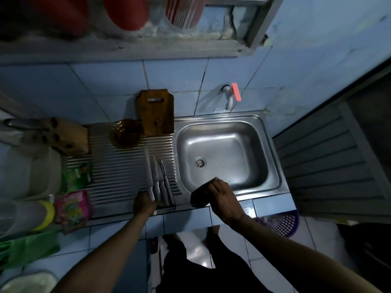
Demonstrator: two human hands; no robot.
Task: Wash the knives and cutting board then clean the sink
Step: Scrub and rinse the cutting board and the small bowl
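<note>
Left hand (145,203) is at the near edge of the drainboard (118,176), fingers curled around the handle of the leftmost knife; looks like a grip, though the handle ends are partly hidden by the hand. Knives (157,180) lie side by side on the ribbed drainboard, blades pointing away toward the wall, handles toward the person. Four pieces as far as I can tell, the rightmost thinner with a dark loop at the handle end.

Right hand (222,197) is on the near rim of the sink (273,166), fingers curled over a dark sponge (198,199) and holding it at the near left corner of the basin, partly over the rim.

Basin shows only the drain (200,162) in the middle. Tap (229,98) on the wall tiles behind it, red lever on top.

Board (156,113) stands upright against the wall at the far edge of the drainboard, just left of the basin, handle slot up. Amber glass bowl (125,134) sits just left of the board, touching or nearly so, can't tell which.

Knife block (65,134) at the far left end of the drainboard, tilted. Green pouch (78,176) and pink pouch (73,210) on the left edge, near a yellow-capped bottle (45,214). Purple basket (283,224) sits on the floor below the counter, to the right
</note>
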